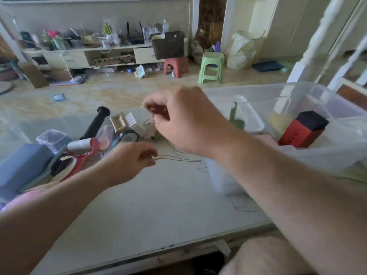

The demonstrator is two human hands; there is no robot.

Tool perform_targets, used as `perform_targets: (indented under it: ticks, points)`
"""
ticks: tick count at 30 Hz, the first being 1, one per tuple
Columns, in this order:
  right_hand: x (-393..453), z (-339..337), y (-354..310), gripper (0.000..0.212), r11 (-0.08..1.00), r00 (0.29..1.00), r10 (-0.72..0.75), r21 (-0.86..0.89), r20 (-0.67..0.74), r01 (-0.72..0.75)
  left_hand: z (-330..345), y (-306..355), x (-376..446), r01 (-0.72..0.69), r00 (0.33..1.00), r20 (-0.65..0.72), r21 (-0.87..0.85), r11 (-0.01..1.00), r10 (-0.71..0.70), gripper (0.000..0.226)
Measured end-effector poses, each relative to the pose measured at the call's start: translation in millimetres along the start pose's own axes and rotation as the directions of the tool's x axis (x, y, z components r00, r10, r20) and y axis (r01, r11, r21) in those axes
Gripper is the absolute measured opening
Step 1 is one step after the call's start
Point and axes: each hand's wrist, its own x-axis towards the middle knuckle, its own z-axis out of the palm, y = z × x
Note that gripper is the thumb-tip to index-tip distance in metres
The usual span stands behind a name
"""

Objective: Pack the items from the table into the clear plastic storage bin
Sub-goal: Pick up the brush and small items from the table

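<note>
Holding red-black box, perhaps more: clear bin

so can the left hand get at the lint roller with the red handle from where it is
Probably yes: the left hand sits just right of the lint roller with nothing between them, though its fingers look pinched on thin wire and would need freeing.

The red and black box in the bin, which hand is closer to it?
Right. The right hand is over the table just left of the bin, nearer the red and black box. The left hand is further left and closer to the person.
</note>
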Motion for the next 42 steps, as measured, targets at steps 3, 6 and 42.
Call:
perform_targets:
  ticks: [3, 6, 42]
  points:
    - [-7.8, -84.4, 34.9, 0.031, 0.990, 0.991, 0.092, -0.103, -0.092, -0.102, -38.5, 63.4, 27.3, -0.085, 0.971, -0.237, -0.174, 0.981, 0.042, 0.004]
    - [-15.5, -104.3, 101.8, 0.036, 0.887, 0.926, 0.361, -0.347, 0.113, -0.304, -48.4, 128.1, 66.8, -0.179, 0.958, -0.251, -0.146, 0.973, 0.138, 0.006]
    - [48.8, -22.8, 107.0, 0.012, 0.947, 0.947, 0.290, -0.182, 0.135, -0.264, -18.9, -13.2, 23.3, 0.019, 0.951, -0.310, 0.039, 0.999, -0.006, 0.019]
